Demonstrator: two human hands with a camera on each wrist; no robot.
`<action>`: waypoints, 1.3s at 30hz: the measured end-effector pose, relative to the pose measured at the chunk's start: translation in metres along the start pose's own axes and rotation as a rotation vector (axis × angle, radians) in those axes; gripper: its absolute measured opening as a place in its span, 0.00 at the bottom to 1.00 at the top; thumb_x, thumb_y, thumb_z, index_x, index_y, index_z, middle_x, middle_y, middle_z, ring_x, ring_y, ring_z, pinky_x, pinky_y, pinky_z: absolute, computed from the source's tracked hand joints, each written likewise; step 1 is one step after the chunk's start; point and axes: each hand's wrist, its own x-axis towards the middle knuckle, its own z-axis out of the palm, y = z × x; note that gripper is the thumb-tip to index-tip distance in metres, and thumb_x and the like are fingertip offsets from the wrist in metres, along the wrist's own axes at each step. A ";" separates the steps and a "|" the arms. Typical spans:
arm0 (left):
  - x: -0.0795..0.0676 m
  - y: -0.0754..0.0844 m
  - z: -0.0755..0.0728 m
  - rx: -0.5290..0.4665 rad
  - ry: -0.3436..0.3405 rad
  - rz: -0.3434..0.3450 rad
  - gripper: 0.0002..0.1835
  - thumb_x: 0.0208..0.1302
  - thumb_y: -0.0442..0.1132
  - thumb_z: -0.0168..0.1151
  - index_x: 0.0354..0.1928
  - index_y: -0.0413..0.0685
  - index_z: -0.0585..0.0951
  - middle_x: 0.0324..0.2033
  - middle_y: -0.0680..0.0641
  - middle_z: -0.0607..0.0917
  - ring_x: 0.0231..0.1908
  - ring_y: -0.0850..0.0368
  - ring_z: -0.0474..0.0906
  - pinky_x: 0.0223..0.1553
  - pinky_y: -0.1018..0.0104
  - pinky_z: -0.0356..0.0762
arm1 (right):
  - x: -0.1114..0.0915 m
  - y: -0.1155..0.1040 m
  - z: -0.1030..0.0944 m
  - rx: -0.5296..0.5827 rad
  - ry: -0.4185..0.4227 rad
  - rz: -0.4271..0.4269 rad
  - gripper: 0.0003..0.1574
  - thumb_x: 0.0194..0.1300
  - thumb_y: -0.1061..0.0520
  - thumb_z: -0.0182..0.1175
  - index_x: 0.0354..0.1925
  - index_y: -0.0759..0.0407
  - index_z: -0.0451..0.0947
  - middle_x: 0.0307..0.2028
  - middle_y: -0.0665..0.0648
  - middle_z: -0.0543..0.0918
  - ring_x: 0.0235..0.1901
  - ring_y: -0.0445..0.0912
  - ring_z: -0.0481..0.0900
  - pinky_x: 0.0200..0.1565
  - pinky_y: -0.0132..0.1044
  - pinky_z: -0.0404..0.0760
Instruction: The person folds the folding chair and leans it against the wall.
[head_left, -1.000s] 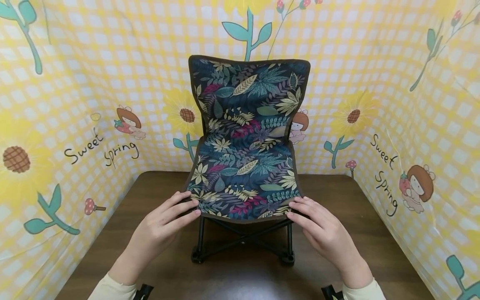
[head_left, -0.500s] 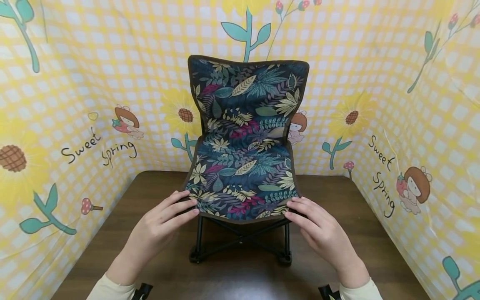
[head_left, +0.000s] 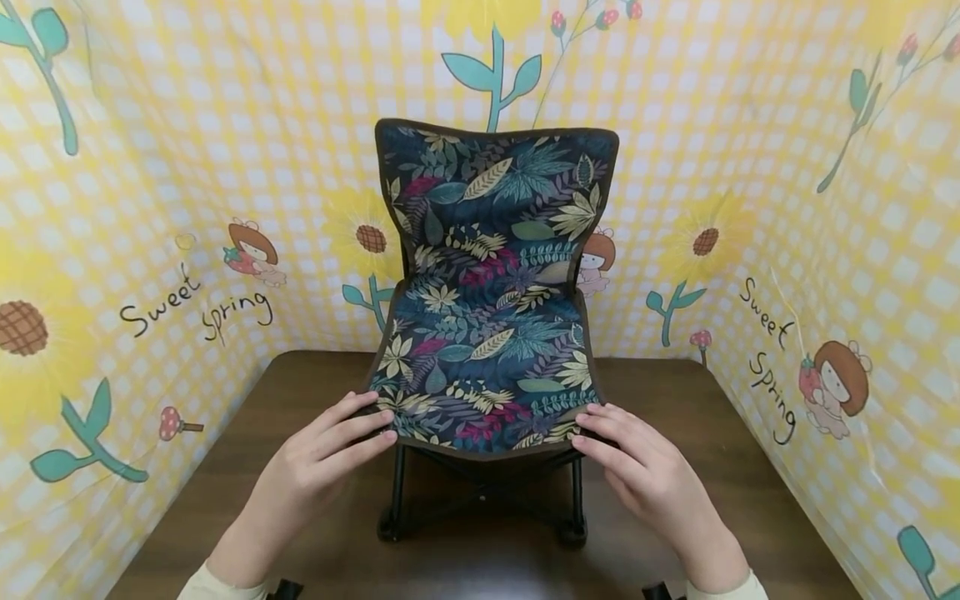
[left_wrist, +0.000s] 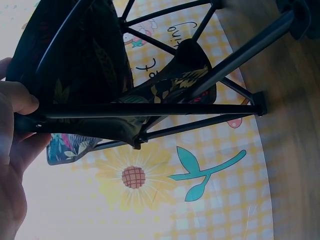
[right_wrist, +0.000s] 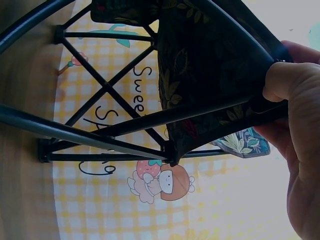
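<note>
A small folding chair (head_left: 487, 333) with dark leaf-print fabric stands unfolded on a brown wooden table (head_left: 697, 483). At the seat's front left corner my left hand (head_left: 315, 467) grips the edge, fingers on top. My right hand (head_left: 656, 475) holds the front right corner in the same way. In the left wrist view, the left thumb (left_wrist: 22, 97) presses under the corner by a black tube (left_wrist: 150, 110). The right thumb (right_wrist: 282, 80) lies against the frame beneath the other corner in the right wrist view. Crossed black legs (right_wrist: 107, 87) show below the seat.
A yellow checked cloth (head_left: 300, 167) with sunflowers and cartoon figures hangs behind the table and along both sides. The chair's feet (head_left: 572, 532) rest on the tabletop. Black straps or mounts (head_left: 285, 590) show near both wrists.
Both hands keep their hold on the seat corners. The whole head view has shifted slightly, so the chair sits a little lower in it; the chair itself looks unmoved.
</note>
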 end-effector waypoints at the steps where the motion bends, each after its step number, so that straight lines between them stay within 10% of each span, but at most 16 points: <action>1: 0.001 -0.001 -0.001 0.002 0.000 -0.002 0.15 0.79 0.30 0.51 0.49 0.40 0.89 0.48 0.38 0.89 0.55 0.38 0.83 0.65 0.49 0.76 | 0.002 0.001 0.000 -0.004 -0.003 0.000 0.19 0.76 0.66 0.49 0.51 0.65 0.86 0.50 0.68 0.86 0.50 0.63 0.85 0.66 0.46 0.77; 39: 0.009 -0.001 -0.006 0.072 -0.060 0.033 0.17 0.80 0.31 0.48 0.52 0.43 0.88 0.51 0.41 0.89 0.53 0.36 0.84 0.63 0.46 0.78 | 0.010 -0.003 -0.001 -0.014 0.023 0.022 0.17 0.77 0.65 0.50 0.50 0.68 0.85 0.49 0.70 0.85 0.51 0.64 0.84 0.66 0.48 0.77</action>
